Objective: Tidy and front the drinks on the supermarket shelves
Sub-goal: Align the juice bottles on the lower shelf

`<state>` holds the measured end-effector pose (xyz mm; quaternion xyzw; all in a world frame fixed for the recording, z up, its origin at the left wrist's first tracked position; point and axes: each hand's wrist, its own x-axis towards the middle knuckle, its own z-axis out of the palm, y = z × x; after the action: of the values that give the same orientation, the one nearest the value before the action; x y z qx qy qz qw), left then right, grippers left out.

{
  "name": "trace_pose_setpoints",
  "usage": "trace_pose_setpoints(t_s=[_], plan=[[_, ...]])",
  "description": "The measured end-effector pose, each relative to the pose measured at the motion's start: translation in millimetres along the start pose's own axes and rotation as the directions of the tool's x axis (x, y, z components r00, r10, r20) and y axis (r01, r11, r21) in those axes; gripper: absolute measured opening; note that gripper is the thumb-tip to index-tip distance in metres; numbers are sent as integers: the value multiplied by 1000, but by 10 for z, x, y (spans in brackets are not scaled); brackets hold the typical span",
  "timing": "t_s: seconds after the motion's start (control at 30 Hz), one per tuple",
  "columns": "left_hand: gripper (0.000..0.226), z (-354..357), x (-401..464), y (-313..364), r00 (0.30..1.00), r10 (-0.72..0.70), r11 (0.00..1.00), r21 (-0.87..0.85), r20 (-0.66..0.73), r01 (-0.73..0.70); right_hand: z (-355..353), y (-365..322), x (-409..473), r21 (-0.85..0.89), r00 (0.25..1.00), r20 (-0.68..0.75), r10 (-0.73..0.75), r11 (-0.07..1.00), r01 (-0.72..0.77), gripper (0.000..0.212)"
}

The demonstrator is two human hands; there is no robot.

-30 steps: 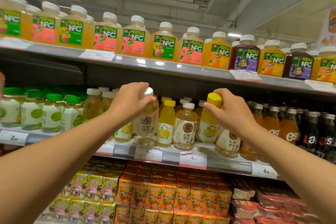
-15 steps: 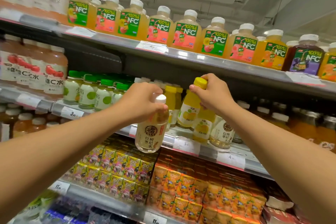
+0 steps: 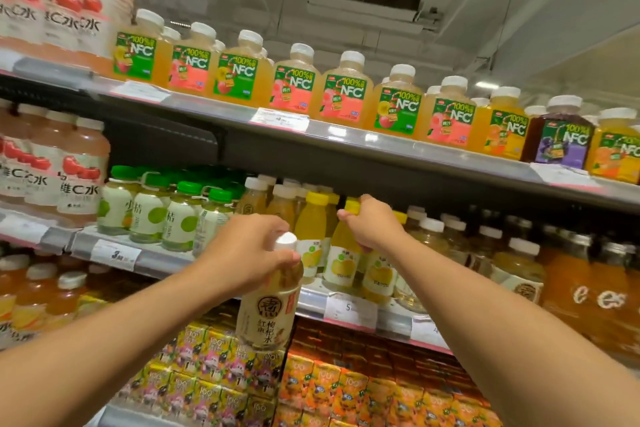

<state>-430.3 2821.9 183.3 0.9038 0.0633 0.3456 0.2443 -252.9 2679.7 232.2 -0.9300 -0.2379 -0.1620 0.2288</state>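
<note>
Nearest the camera, below and in front of the middle shelf [image 3: 311,298], the left hand [image 3: 242,250] grips a pale bottle [image 3: 268,308] by its neck, fingers curled under the white cap [image 3: 285,241]. Bottle hangs clear of the shelf lip, over the juice cartons [image 3: 214,367] on the shelf beneath. Long axis near vertical, cap up, base tilted slightly toward the left; printed label faces the camera. Judgement: held off the shelf so the gap it leaves can be sorted first, or so it can be moved to its own row; a neck grip lets it hang plumb with one hand.

Just right of that bottle and farther in, at the front edge of the middle shelf, the right hand [image 3: 370,225] is clenched round the top of a yellow bottle [image 3: 343,253], covering most of its yellow cap [image 3: 351,206]. This bottle looks upright, base at or close to the shelf; contact cannot be confirmed. Label faces outward. Judgement: grasped at the top to slide or twist it into line with the yellow-capped neighbours beside it.

Left of the yellow bottle on the same shelf: green-capped bottles [image 3: 180,218], upright. Right of it: white-capped bottles [image 3: 431,236], then dark orange ones, blurred.

Above the middle shelf, farthest: NFC bottles [image 3: 346,97] in a row on the top shelf [image 3: 381,142], labels forward.
</note>
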Motion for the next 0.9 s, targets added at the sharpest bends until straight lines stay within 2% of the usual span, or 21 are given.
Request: trace_pose_setpoints(t_s=[0.33, 0.47, 0.57, 0.63, 0.7, 0.77, 0.9], plan=[[58, 275, 177, 188, 999, 38, 999, -38, 16, -37, 5, -58, 101, -18, 994, 82, 66, 998, -64, 61], [58, 367, 202, 269, 999, 45, 997, -57, 23, -43, 48, -38, 57, 85, 994, 74, 81, 993, -88, 72], [59, 420, 228, 333, 998, 50, 997, -66, 32, -48, 17, -20, -111, 128, 1000, -17, -8, 992, 10, 74], [58, 458, 247, 378, 997, 60, 995, -85, 42, -56, -81, 19, -293, 118, 981, -136, -141, 980, 158, 63], [57, 502, 259, 438, 996, 73, 992, -104, 53, -67, -211, 112, -523, 128, 956, -197, -216, 961, 243, 55], [57, 544, 268, 519, 995, 80, 989, -127, 63, -71, -302, 259, -754, 222, 968, -118, -221, 944, 242, 56], [60, 660, 295, 779, 991, 108, 973, -215, 79, -89, -403, 550, -1093, 421, 953, 223, -207, 902, 98, 71]])
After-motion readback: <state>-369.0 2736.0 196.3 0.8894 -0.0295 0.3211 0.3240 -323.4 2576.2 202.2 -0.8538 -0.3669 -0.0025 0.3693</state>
